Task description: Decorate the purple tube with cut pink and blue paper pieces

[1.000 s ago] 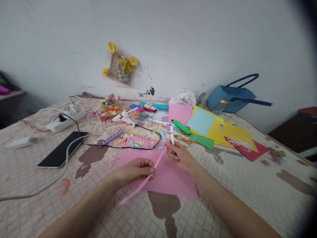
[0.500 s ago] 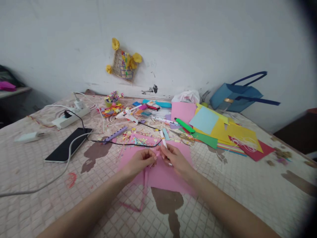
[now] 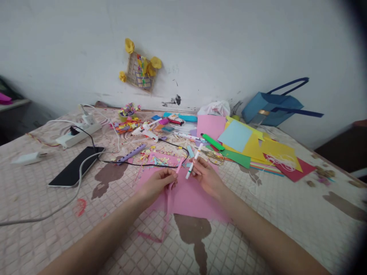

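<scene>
My left hand (image 3: 161, 182) pinches a narrow pink paper strip (image 3: 169, 200); one end sticks up past the fingertips and the rest hangs down and bends on the tabletop. In my right hand (image 3: 208, 176) is a slim white marker (image 3: 194, 161) with orange and green bands, held tilted between thumb and fingers. Both hands hover over a pink paper sheet (image 3: 192, 202), a short gap between them. Small paper scraps (image 3: 160, 159) lie at the sheet's far edge, with a black cord (image 3: 137, 165) running across it.
Beyond the sheet lie a white glue gun (image 3: 145, 131), a green cutter (image 3: 212, 141) and scissors (image 3: 216, 156). Coloured papers (image 3: 266, 151) and a blue bag (image 3: 272, 109) are on the right. To the left are a tablet (image 3: 76, 167), a power strip (image 3: 78, 134) and cables.
My hands have come apart: the right has moved a little right with the marker, now tilted the other way. The strip's upper end now stands free above my left fingers.
</scene>
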`<control>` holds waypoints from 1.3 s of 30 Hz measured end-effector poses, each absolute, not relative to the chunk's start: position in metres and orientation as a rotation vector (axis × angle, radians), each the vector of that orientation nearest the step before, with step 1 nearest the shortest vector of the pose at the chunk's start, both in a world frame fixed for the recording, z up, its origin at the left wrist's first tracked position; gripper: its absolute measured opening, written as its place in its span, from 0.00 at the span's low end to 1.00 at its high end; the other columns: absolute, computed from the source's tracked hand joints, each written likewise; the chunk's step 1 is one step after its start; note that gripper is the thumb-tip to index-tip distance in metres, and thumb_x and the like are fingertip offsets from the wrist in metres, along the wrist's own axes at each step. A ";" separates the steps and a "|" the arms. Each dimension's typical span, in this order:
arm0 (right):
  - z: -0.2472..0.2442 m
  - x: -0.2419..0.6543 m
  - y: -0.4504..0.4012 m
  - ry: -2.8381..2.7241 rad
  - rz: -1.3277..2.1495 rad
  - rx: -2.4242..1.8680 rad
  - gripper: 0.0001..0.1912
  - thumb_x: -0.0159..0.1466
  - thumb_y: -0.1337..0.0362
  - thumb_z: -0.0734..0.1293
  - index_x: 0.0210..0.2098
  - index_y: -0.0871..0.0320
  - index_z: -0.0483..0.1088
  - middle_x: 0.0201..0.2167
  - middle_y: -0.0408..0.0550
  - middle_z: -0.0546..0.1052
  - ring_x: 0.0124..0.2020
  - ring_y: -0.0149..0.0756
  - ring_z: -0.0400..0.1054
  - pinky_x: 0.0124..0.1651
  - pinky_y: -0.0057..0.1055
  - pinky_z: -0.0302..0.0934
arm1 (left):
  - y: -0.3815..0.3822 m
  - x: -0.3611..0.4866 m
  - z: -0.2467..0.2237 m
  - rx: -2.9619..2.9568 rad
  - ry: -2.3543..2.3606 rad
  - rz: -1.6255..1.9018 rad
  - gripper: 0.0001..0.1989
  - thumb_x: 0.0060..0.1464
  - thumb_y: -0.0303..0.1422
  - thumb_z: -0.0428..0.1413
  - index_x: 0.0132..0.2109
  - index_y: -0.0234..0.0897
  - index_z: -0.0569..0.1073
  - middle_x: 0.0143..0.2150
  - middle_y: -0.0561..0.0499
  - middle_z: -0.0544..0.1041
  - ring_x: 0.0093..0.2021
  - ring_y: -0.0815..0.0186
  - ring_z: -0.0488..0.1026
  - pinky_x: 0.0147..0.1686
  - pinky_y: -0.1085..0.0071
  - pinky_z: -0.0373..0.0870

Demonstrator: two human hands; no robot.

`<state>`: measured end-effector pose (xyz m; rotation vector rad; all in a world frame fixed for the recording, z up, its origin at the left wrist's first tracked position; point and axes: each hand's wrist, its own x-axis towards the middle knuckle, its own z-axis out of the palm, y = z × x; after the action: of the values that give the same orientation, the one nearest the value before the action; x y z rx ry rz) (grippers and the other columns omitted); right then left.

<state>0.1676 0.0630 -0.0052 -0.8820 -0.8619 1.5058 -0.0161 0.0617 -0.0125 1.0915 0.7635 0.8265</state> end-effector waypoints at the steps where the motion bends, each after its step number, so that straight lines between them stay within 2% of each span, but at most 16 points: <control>1: -0.004 0.168 0.063 -0.880 1.503 -0.870 0.06 0.54 0.61 0.68 0.30 0.56 0.69 0.14 0.34 0.58 0.19 0.25 0.54 0.28 0.25 0.52 | 0.062 -0.016 -0.012 1.063 0.750 0.824 0.10 0.49 0.36 0.57 0.29 0.33 0.67 0.24 0.55 0.67 0.24 0.74 0.60 0.26 0.75 0.54; 4: 0.000 0.169 0.062 -0.921 1.581 -0.808 0.11 0.52 0.67 0.69 0.35 0.55 0.69 0.25 0.39 0.70 0.26 0.28 0.62 0.32 0.27 0.56 | 0.062 -0.016 -0.011 0.993 0.730 0.827 0.10 0.48 0.35 0.58 0.29 0.32 0.68 0.24 0.54 0.67 0.24 0.75 0.60 0.26 0.76 0.54; 7: 0.002 0.169 0.061 -0.883 1.721 -0.734 0.13 0.54 0.64 0.68 0.40 0.55 0.69 0.33 0.44 0.72 0.32 0.31 0.65 0.36 0.29 0.58 | 0.063 -0.016 -0.011 0.945 0.727 0.834 0.11 0.47 0.35 0.59 0.28 0.32 0.68 0.23 0.54 0.67 0.23 0.75 0.60 0.25 0.76 0.53; 12: 0.004 0.168 0.059 -0.883 1.876 -0.691 0.15 0.59 0.59 0.63 0.42 0.59 0.70 0.33 0.48 0.74 0.29 0.29 0.65 0.35 0.28 0.59 | 0.062 -0.016 -0.011 0.885 0.707 0.816 0.10 0.45 0.35 0.60 0.28 0.32 0.69 0.24 0.54 0.68 0.23 0.76 0.60 0.25 0.77 0.53; 16: 0.003 0.166 0.056 -0.921 1.793 -0.762 0.14 0.59 0.60 0.62 0.43 0.57 0.70 0.27 0.45 0.74 0.22 0.27 0.63 0.26 0.25 0.55 | 0.061 -0.016 -0.010 0.848 0.720 0.804 0.10 0.44 0.33 0.61 0.28 0.32 0.69 0.24 0.54 0.68 0.24 0.75 0.62 0.25 0.77 0.55; 19: 0.001 0.164 0.054 -0.912 1.729 -0.799 0.12 0.59 0.61 0.64 0.41 0.58 0.71 0.24 0.43 0.74 0.21 0.26 0.61 0.24 0.24 0.53 | 0.061 -0.015 -0.010 0.833 0.717 0.801 0.10 0.44 0.34 0.61 0.28 0.32 0.69 0.24 0.54 0.69 0.24 0.75 0.62 0.26 0.78 0.55; 22: 0.002 0.161 0.051 -0.912 1.726 -0.791 0.12 0.57 0.62 0.66 0.40 0.58 0.72 0.25 0.44 0.74 0.24 0.26 0.63 0.27 0.24 0.55 | 0.061 -0.015 -0.010 0.815 0.732 0.812 0.10 0.43 0.33 0.62 0.29 0.32 0.70 0.25 0.54 0.69 0.24 0.76 0.62 0.25 0.78 0.55; 27: 0.003 0.156 0.048 -0.917 1.828 -0.756 0.16 0.58 0.55 0.63 0.38 0.59 0.72 0.30 0.47 0.74 0.26 0.29 0.64 0.30 0.27 0.59 | 0.062 -0.013 -0.010 0.797 0.730 0.863 0.11 0.43 0.35 0.62 0.31 0.31 0.72 0.27 0.51 0.71 0.27 0.73 0.66 0.30 0.75 0.60; 31: 0.000 0.158 0.046 -1.062 1.788 -0.822 0.14 0.57 0.59 0.64 0.42 0.56 0.69 0.30 0.46 0.75 0.25 0.29 0.65 0.29 0.27 0.59 | 0.063 -0.014 -0.011 0.848 0.710 0.936 0.10 0.44 0.35 0.61 0.31 0.31 0.72 0.27 0.52 0.71 0.30 0.71 0.67 0.34 0.73 0.61; 36: 0.004 0.169 0.047 -1.326 1.718 -0.932 0.14 0.56 0.59 0.66 0.40 0.57 0.70 0.34 0.48 0.74 0.26 0.29 0.66 0.29 0.27 0.60 | 0.063 -0.015 -0.012 0.897 0.753 0.972 0.09 0.44 0.34 0.61 0.29 0.32 0.71 0.24 0.55 0.68 0.26 0.74 0.62 0.29 0.76 0.57; 39: 0.009 0.179 0.052 -1.318 1.811 -0.909 0.18 0.59 0.54 0.63 0.44 0.57 0.69 0.37 0.50 0.74 0.26 0.29 0.66 0.27 0.27 0.60 | 0.062 -0.015 -0.012 0.918 0.768 0.966 0.10 0.44 0.35 0.61 0.29 0.31 0.71 0.25 0.54 0.68 0.26 0.74 0.61 0.28 0.76 0.56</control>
<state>0.1789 0.0518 0.0086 -0.9095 -1.3180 1.8115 -0.0146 0.0623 -0.0124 0.9181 0.7682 0.9658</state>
